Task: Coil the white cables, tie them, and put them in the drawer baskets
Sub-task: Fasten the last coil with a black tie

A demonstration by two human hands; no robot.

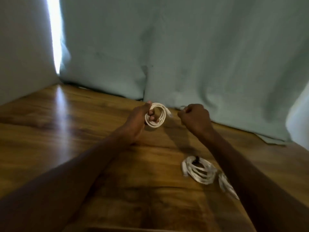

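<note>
My left hand (140, 121) holds a coiled white cable (161, 120) above the wooden table, fingers through the loops and thumb over the top. One plug end sticks out at the coil's right side. My right hand (195, 118) is a fist just right of the coil; something thin and pale shows at its fingertips, too blurred to name. A second white coil (199, 169) with a dark tie lies on the table near my right forearm. Part of a third white cable (225, 183) lies beside it, half hidden by that arm.
The wooden table (75, 131) stretches across the view. A pale green curtain (184, 56) hangs behind it down to the tabletop, with a bright gap at the left. A white wall (21, 56) borders the left side.
</note>
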